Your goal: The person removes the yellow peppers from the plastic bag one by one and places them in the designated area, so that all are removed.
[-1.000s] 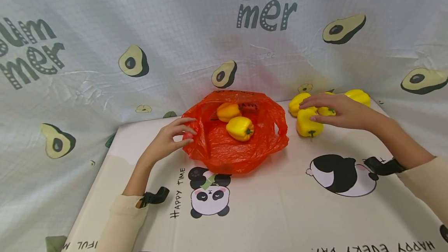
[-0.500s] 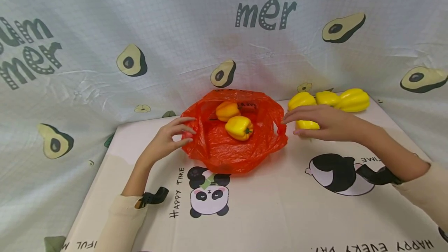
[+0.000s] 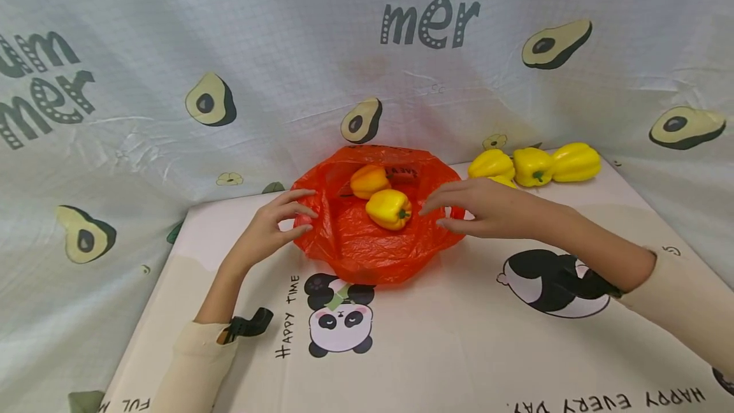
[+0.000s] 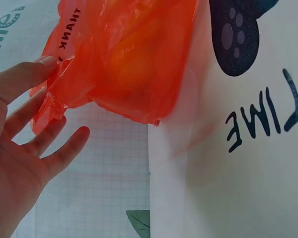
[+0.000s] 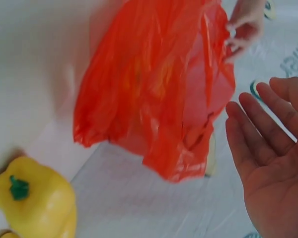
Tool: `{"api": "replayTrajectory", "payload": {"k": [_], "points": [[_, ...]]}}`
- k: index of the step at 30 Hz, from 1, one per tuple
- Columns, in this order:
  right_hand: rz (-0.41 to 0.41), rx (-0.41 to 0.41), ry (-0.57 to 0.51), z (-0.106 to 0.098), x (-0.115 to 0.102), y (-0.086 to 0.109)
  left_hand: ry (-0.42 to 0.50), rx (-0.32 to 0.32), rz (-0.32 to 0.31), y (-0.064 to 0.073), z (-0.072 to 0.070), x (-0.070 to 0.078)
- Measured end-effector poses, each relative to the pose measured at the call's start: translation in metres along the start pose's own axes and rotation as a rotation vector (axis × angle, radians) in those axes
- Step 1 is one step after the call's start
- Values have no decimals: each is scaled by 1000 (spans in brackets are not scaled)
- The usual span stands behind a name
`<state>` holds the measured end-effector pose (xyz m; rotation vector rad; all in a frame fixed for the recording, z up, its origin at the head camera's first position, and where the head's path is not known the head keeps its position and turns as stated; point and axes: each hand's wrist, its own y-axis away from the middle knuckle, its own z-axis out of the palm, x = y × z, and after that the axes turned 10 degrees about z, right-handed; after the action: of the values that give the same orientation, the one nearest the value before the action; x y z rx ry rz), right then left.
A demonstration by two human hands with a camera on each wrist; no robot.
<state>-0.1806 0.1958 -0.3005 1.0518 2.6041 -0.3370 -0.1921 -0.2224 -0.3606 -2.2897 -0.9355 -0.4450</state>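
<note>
A red plastic bag stands on the table with its mouth open toward me. Inside it lie two bell peppers, an orange-yellow one behind a bright yellow one. My left hand is at the bag's left rim, its fingers spread and loosely bent; in the left wrist view the fingertips touch the red plastic. Over the bag's right rim hovers my right hand, palm bare and fingers extended, with nothing in it. The right wrist view shows this hand apart from the bag.
Several yellow bell peppers sit right of the bag at the table's back edge; one is partly behind my right hand. A printed curtain hangs directly behind the table, whose cover bears panda pictures.
My right hand has moved left from above the loose peppers to the bag's right rim, uncovering peppers at the back. The left hand has stayed at the bag's left side.
</note>
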Motion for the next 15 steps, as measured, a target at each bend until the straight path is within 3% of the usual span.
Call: {"api": "replayTrajectory", "payload": {"k": [10, 15], "points": [[-100, -117, 8, 8, -27, -45, -15, -2, 18, -1, 2, 2], [-89, -157, 46, 6, -37, -70, -23, -3, 23, -1, 2, 4]]}}
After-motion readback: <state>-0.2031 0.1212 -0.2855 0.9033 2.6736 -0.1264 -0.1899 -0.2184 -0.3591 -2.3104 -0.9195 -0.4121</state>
